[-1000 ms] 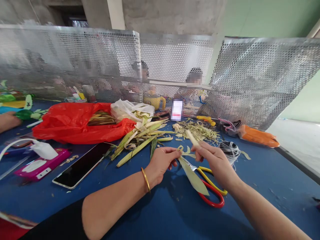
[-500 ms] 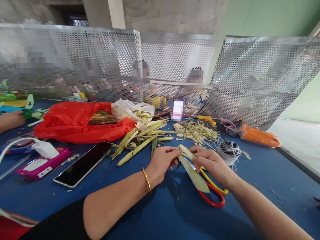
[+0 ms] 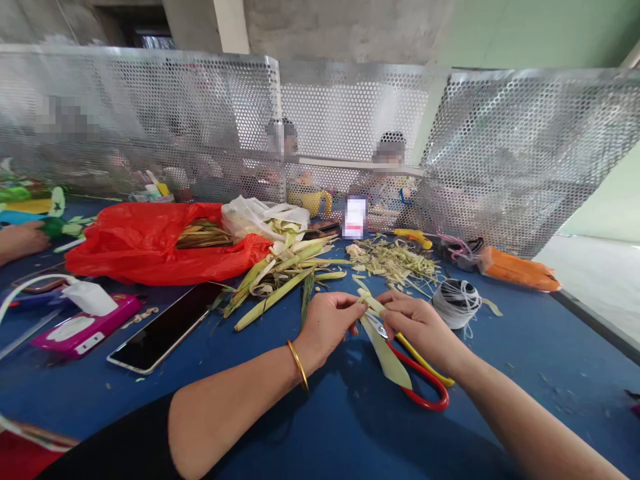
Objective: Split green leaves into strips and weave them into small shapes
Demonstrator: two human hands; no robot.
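Note:
Pale green corn husk strips [image 3: 387,357] are pinched between my two hands, one long piece hanging down toward me. My left hand [image 3: 333,325], with a gold bangle at the wrist, is closed on the husk with thumb and fingertips. My right hand [image 3: 413,325] is closed on the husk's upper right end. Scissors [image 3: 425,387] with one red and one yellow handle loop lie on the table beneath the husk and right hand; their blades are mostly hidden. A spool of white thread [image 3: 456,303] sits just beyond my right hand.
Corn husks [image 3: 280,293] and shredded scraps [image 3: 395,260] lie ahead. A red plastic bag [image 3: 125,240], a dark-screened phone [image 3: 165,330] and a magenta power strip [image 3: 87,327] are at left. Perforated metal screen [image 3: 350,113] stands behind; another person's hand [image 3: 23,241] is far left.
The husk strip has swung slightly left, showing more of the scissors' pivot and red handle. Both hands stay nearly in place, fingers shifting slightly on the husk.

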